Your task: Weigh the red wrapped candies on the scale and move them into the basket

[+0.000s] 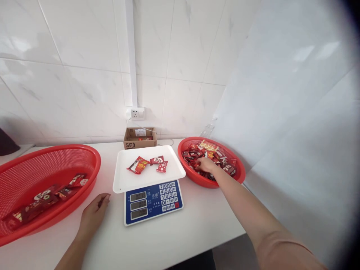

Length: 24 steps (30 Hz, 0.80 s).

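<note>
My right hand (206,165) reaches into the right red basket (194,179), its fingers bent down and closed among the small snack packets (223,161). The fingertips are partly hidden, so what they grip cannot be made out. On the table, between the left basket and the scale, my left hand (94,212) rests with curled fingers and nothing seen in it. A digital scale (153,202) stands in the middle. Its white tray (143,180) carries a larger red and yellow packet (138,165), a dark red packet (156,160) and a small red packet (162,167).
At the left is a large red basket (94,161) with several packets (42,202) inside. Behind the scale, a cardboard box (140,143) holds a few red packets. A socket (137,113) with a cord is on the tiled wall. A white panel closes off the right side.
</note>
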### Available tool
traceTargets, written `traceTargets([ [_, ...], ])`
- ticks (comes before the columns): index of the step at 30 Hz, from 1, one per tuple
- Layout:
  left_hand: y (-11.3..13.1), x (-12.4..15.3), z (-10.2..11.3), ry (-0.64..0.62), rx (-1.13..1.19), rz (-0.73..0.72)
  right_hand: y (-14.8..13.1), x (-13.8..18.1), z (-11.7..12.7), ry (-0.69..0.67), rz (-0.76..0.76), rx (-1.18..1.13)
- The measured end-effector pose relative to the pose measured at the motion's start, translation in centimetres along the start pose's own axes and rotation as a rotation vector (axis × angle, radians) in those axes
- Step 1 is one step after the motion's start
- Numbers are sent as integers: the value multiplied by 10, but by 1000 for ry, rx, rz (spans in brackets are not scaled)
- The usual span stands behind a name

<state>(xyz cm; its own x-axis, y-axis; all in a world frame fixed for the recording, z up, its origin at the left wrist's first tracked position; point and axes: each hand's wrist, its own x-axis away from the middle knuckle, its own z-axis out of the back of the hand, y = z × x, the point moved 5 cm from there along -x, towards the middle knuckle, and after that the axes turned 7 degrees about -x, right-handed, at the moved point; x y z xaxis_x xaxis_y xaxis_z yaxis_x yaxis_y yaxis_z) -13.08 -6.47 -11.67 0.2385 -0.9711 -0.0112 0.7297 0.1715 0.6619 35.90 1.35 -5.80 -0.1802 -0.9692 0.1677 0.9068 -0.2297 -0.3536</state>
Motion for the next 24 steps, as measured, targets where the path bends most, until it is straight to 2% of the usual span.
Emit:
traceTargets([
  [10,3,1,2,4,-10,-7,2,1,17,92,-82,-56],
  [19,3,1,2,-10,-12,13,0,3,-5,-51,-121,56],
  [24,3,1,2,-23,-18,23,6,3,-8,15,-157,39],
])
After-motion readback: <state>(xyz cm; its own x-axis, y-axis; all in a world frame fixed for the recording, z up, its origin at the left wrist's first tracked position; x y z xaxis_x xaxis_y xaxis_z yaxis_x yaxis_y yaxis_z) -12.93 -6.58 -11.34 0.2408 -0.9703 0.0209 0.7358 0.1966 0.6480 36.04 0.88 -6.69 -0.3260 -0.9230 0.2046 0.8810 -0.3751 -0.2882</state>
